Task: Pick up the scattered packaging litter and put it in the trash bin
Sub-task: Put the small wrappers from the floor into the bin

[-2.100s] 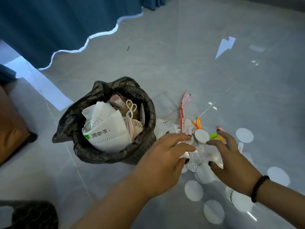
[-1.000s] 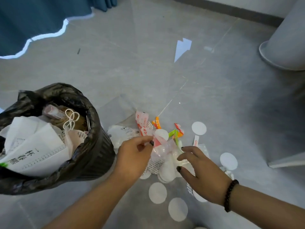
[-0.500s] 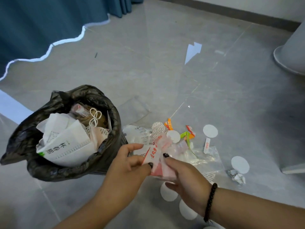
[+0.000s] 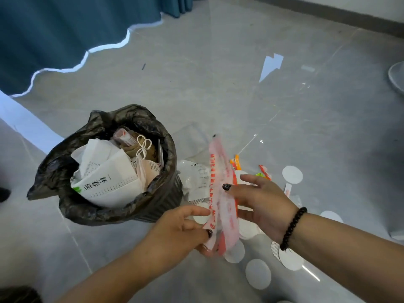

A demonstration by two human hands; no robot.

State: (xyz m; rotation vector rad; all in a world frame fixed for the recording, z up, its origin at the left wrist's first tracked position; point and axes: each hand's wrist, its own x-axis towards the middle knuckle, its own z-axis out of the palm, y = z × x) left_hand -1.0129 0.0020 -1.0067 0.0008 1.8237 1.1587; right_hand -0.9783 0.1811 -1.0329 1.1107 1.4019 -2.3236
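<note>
1. Left hand [image 4: 179,228], lower centre of frame: pinches the bottom end of a long red-and-white plastic wrapper [image 4: 220,197], thumb on the front, other fingers curled behind.
2. Wrapper held upright off the floor, top end reaching up to mid-frame, just right of the trash bin [image 4: 122,213].
3. Right hand [image 4: 262,200], right of centre: thumb on the wrapper's right edge about halfway up, index finger stretched out straight above it, lower fingers behind the plastic. Cannot tell whether it is actually gripping.
4. Black bead bracelet [image 4: 293,228] on the right wrist.
5. Trash bin at left centre, lined with a black bag [image 4: 54,171], packed to the rim with white printed paper packaging [image 4: 109,182] and other wrappers.
6. Litter on the grey tile floor [image 4: 218,84] right of the bin: crumpled clear/white bag [image 4: 194,178] touching the bin wall, orange strips [image 4: 236,162] and a red-green scrap [image 4: 264,171] behind the hands, white round discs [image 4: 292,174] scattered to the right and toward the lower right of the frame.
7. Blue curtain [image 4: 65,29] across the upper left, hem ending just above the floor.
</note>
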